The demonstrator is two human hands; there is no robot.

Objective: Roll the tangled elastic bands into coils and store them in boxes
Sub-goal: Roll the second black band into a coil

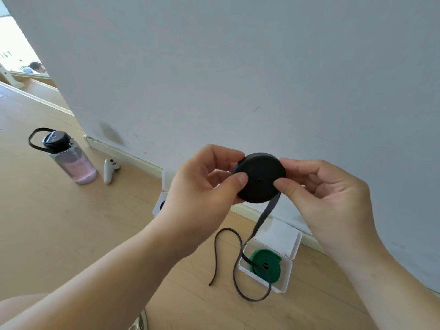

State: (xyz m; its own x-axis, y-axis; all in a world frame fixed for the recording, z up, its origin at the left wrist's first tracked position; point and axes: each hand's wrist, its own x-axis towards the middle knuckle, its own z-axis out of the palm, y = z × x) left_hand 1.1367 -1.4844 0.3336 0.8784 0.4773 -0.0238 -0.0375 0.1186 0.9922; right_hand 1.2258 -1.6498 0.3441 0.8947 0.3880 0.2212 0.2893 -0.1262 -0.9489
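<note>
Two hands are holding one black coil (259,179) of elastic band up in front of a pale wall (238,67). The left hand (202,186) is pinching the coil's left edge, thumb on the near face and fingers curled behind. The right hand (328,198) is pinching the right edge likewise, so each grip is clamped on the coil. A loose tail (263,217) is hanging from the coil's lower right, below the right grip. It is looping on the floor (83,234) and across an open white box (287,279) holding a green coil (264,254). Well left of the left grip a water bottle (71,160) is standing beside a white controller (109,170). A second box (157,207) is showing partly behind that hand.
</note>
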